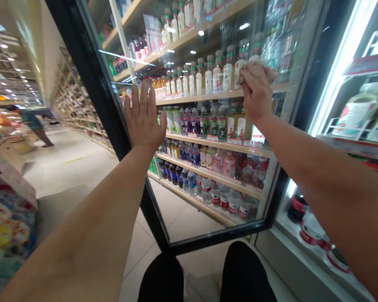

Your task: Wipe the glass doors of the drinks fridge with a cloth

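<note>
An open glass fridge door (208, 176) with a black frame stands in front of me. My left hand (144, 115) lies flat on the glass near the door's left edge, fingers stretched up and apart. My right hand (255, 90) is closed on a crumpled pale cloth (255, 63) and presses it against the upper right of the glass. Through the pane I see shelves of drink bottles (208, 121).
The lit fridge interior (353, 126) with packaged goods is at the right. A shop aisle (69, 163) runs off to the left, where a person (34, 126) stands far away. Colourful packets (6, 218) fill the lower left. My dark trouser knees (208, 272) show below.
</note>
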Available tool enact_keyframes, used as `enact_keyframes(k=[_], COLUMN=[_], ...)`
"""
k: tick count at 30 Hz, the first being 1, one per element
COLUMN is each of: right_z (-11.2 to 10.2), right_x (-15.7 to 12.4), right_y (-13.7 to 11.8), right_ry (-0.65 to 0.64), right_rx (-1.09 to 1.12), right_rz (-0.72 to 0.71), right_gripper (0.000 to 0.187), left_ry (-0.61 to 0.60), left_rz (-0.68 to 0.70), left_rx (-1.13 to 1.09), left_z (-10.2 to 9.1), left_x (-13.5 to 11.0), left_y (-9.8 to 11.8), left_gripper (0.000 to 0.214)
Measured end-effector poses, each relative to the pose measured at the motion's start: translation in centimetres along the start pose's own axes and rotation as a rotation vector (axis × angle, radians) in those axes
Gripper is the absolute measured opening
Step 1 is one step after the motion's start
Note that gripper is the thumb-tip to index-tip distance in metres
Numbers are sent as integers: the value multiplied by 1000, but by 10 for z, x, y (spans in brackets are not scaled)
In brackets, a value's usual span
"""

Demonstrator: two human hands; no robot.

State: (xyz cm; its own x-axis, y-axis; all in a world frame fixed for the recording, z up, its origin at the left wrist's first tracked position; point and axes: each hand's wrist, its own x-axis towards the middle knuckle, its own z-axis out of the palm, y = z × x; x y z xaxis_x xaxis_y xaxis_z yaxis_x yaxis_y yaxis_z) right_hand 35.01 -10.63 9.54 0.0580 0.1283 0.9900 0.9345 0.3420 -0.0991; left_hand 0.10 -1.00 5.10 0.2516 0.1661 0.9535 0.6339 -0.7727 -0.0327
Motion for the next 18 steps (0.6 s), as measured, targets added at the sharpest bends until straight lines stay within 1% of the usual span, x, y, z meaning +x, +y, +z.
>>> enact_keyframes(k=[2, 3, 5, 7, 8, 9, 11, 14, 16, 18], right_z=[-6, -7, -7, -5, -5, -6, -11, -21, -23, -22], right_x=[1, 1, -5, -17, -24, -29, -33, -30, -33, -45], right_y=[6, 8, 13, 14, 15, 16, 20, 30, 36, 38], right_ry=[-47, -38, 55, 164, 195, 200, 153, 116, 165, 237], right_rx=[33, 43, 39, 21, 17, 18, 18, -29, -78, -116], right_rz=[-6, 2, 49, 109, 124, 122, 78, 17, 53, 146], right_gripper=[42, 42, 45, 47, 46, 45, 41, 41, 45, 48], left_ry=[-15, -21, -21, -11, -9, -11, -13, -6, -7, -18], left_rz=[-14, -22, -29, -18, -8, 0, 4, -9, -17, -27], left_rx=[7, 5, -13, -28, -22, -7, 8, -21, -15, 2], left_z=[1, 1, 2, 1, 1, 0, 0, 0, 1, 1], left_x=[1, 1, 2, 2, 2, 1, 1, 1, 1, 2], left_y=[0, -1, -1, -1, -1, -1, 0, 0, 0, 1], left_gripper=[73, 75, 75, 73, 72, 72, 73, 74, 77, 82])
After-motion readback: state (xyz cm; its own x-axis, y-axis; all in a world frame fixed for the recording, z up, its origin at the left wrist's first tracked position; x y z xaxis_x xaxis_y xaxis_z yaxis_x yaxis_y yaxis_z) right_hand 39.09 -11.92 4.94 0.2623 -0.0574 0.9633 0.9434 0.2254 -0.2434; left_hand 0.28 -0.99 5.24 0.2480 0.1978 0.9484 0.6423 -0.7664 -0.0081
